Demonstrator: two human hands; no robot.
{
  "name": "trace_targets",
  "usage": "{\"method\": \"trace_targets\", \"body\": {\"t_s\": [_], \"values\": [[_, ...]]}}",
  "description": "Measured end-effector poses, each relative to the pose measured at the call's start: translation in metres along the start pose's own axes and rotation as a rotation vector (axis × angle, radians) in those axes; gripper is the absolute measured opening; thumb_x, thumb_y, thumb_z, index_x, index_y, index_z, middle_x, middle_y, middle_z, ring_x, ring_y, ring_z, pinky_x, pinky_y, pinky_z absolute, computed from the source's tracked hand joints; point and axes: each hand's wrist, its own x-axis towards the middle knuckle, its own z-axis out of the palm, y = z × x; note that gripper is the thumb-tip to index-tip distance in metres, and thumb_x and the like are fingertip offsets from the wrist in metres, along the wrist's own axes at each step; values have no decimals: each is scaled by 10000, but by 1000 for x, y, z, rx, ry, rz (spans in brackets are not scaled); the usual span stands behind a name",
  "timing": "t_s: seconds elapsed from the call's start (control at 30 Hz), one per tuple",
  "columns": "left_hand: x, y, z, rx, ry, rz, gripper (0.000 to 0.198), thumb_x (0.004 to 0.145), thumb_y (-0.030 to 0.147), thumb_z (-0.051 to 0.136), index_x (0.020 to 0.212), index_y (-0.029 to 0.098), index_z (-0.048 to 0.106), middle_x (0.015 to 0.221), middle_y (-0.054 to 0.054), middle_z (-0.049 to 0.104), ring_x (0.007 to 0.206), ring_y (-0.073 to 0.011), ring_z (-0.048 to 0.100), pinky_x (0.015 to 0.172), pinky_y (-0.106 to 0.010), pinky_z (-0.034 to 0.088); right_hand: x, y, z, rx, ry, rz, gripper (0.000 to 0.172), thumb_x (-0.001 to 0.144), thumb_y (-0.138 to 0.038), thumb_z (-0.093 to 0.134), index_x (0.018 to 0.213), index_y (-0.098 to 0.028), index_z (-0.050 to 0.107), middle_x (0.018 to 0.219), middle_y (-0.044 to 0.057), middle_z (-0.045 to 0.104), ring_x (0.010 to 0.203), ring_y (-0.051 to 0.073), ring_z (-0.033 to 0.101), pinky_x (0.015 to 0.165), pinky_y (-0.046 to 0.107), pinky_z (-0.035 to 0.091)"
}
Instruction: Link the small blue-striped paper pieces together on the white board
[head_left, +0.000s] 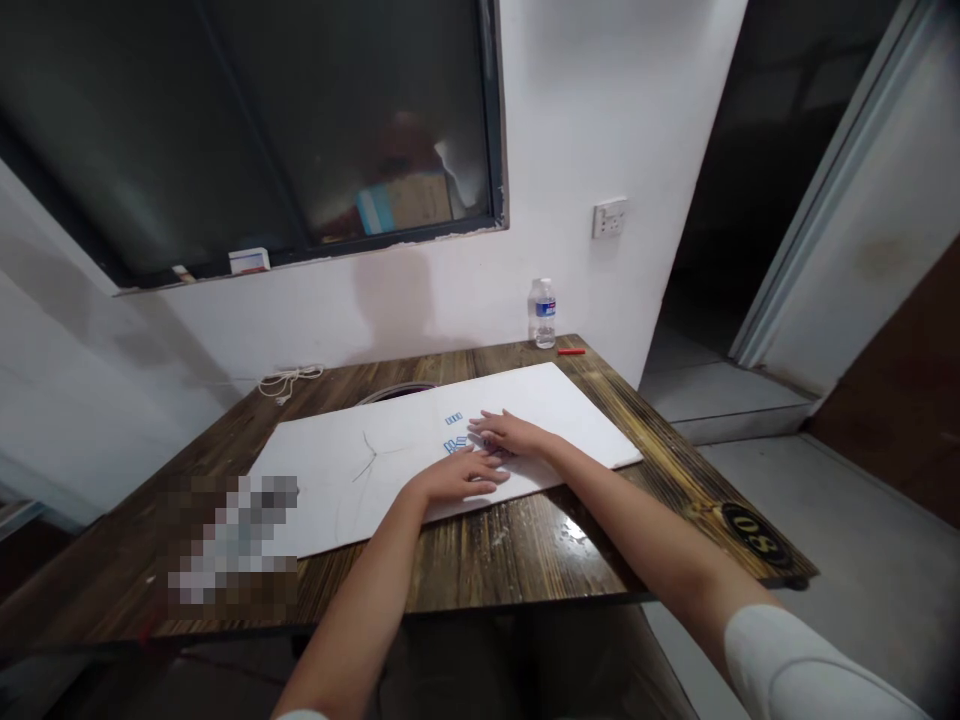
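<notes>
Small flat blue pieces (454, 445) lie scattered on a smooth white board (547, 400), at twelve o'clock from our left hand (457, 475) and just beside our right hand (514, 432). Both rest palm-down, each grip open, clamping nothing. The board lies on a grainy, dark wooden bench (525, 550), with a clear plastic bottle (544, 315) at one o'clock.

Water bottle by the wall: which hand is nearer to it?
Right. The right hand rests on the white board in front of the water bottle; the left hand lies farther from it.
</notes>
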Motion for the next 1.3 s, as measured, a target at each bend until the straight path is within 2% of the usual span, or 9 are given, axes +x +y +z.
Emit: {"method": "trace_targets", "body": {"t_s": [0.1,0.2,0.3,0.4,0.57,0.67,1.03,1.17,1.3], "values": [[-3,-5,-5,18,36,-31,405,953,493,392,1184,302,665,1401,-20,520,1331,-226,426,1113,-384,274,0,-6,1,-70,-78,-19,347,961,-322,411,1239,-314,619,1445,33,467,1385,281,341,1115,608,137],[-7,-11,-9,57,139,-167,430,950,520,367,1062,299,719,1341,2,579,1301,-227,466,1046,-346,368,-5,-8,-13,-126,-53,86,347,944,-379,447,1170,-252,677,1295,81,613,1214,306,541,1077,526,288],[-11,-21,-8,166,274,-310,430,940,521,381,1095,291,709,1332,-21,588,1316,-244,449,1048,-362,374,-12,-8,-33,-93,-120,200,472,910,-545,450,992,-198,759,1018,110,737,939,299,670,904,400,461],[-11,-32,-3,253,362,-473,444,941,513,377,1210,292,652,1394,-46,531,1339,-259,417,1083,-400,332,-17,-9,-44,62,-221,197,480,819,-636,549,979,-241,771,1034,57,739,934,265,671,868,326,477],[-4,-40,5,239,261,-573,568,951,569,284,1437,297,396,1562,-83,245,1453,-304,140,1122,-578,136,-16,-19,-38,283,-355,43,466,723,-617,673,1037,-283,754,1125,11,711,1072,233,630,940,285,446],[0,-38,5,234,197,-546,575,971,546,184,1473,298,319,1586,-77,154,1465,-277,57,1127,-583,73,-13,-25,-34,269,-382,36,471,759,-585,656,1087,-257,737,1162,27,695,1100,228,612,931,269,439],[21,-16,9,292,0,-192,654,925,611,320,1508,354,177,1597,-26,95,1465,-296,46,1147,-555,7,-8,-7,-48,303,332,172,431,908,-434,464,770,-140,747,794,75,741,761,177,672,747,263,469],[25,-25,4,287,167,-399,660,922,626,290,1509,342,187,1602,-59,45,1460,-341,-1,1109,-631,46,-8,-6,-55,371,504,157,484,907,-504,438,744,-150,726,775,74,736,728,173,667,739,278,482],[38,-42,-3,228,302,-700,691,943,602,202,1503,199,241,1568,-176,177,1455,-335,95,1112,-596,122,-10,-12,-63,405,636,163,509,901,-544,434,731,-153,712,750,78,727,723,182,667,729,287,487]]}}
